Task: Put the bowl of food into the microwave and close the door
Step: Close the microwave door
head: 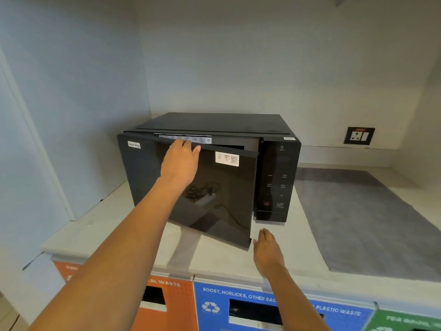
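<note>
A black microwave (274, 130) stands on a pale counter (100, 225). Its glossy door (222, 199), hinged on the left, hangs partly ajar, its right edge a little out from the body. My left hand (179, 163) lies flat against the upper part of the door, fingers over its top edge. My right hand (267, 252) hovers open above the counter, just right of the door's lower corner, holding nothing. The door hides the cavity, and no bowl of food shows.
A grey mat (362, 218) covers the counter right of the microwave. A wall socket (359, 135) sits on the back wall. Below the counter's front edge run labelled waste bins: orange (171, 306), blue (214, 304), green (405, 321).
</note>
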Demonstrator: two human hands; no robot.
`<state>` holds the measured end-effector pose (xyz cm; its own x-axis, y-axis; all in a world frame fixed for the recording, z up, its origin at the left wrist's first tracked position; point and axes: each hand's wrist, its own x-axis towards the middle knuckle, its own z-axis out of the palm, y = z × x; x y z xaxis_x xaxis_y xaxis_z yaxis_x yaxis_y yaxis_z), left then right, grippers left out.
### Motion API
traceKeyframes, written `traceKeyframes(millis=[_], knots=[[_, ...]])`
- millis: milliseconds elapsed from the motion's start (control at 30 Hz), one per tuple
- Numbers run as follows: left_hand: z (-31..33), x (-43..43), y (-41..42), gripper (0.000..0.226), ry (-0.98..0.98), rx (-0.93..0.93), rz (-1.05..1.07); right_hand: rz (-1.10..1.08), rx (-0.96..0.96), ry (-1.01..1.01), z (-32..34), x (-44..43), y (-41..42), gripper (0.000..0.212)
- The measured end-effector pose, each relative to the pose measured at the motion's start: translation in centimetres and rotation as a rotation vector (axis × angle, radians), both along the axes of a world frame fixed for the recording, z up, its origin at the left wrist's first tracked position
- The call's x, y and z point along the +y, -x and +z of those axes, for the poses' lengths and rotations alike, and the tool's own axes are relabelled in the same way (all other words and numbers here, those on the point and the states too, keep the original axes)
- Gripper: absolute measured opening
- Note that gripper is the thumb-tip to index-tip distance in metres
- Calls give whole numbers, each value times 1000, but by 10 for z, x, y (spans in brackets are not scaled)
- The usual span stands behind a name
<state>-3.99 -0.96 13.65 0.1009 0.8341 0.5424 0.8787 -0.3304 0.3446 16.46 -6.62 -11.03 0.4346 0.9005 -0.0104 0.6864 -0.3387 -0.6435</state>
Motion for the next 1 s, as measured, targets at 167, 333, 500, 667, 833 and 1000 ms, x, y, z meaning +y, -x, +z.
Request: traceKeyframes(millis=[167,333,500,667,833,1000], knots=[[-9,16,-2,53,-64,-9,-36,-41,-100,43,1,6,-2,61],[-15,31,-5,55,-145,27,-47,-58,-136,67,1,12,-4,62],[-20,45,-10,57,-181,52,-23,-71,-132,48,-3,12,-4,61],[-24,54,-19,58,-194,4,-18,-83,-135,60,-5,14,-5,61],[-28,61,-24,72,-219,43,19,-74,-170,76,-5,15,-6,61],[-31,64,-26,87,-206,50,43,-68,-176,99,-5,15,-5,62]])
